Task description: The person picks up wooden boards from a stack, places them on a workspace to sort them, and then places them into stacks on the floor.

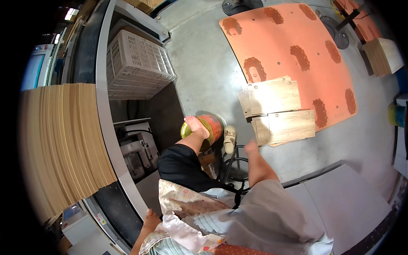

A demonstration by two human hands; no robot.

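At the lower left, my left hand [151,219] is closed with curled fingers against the edge of the long grey rail [111,127] of a machine table. To the right of the middle, what looks like my right hand [251,147] hangs over the floor on a bare forearm from a light grey sleeve. Motion smears its fingers, and I see nothing held there. It is nearest to two low stacks of wood-grain boards [274,97]. A bare foot rests on a metal can [214,126], with a beige clog [230,140] beside it.
The boards lie partly on an orange mat [282,51]. On the left stand a thick stack of brown boards [63,144] and white plastic crates [142,57]. A black cable or hose [236,170] coils near the foot. White panels [340,195] lie at right.
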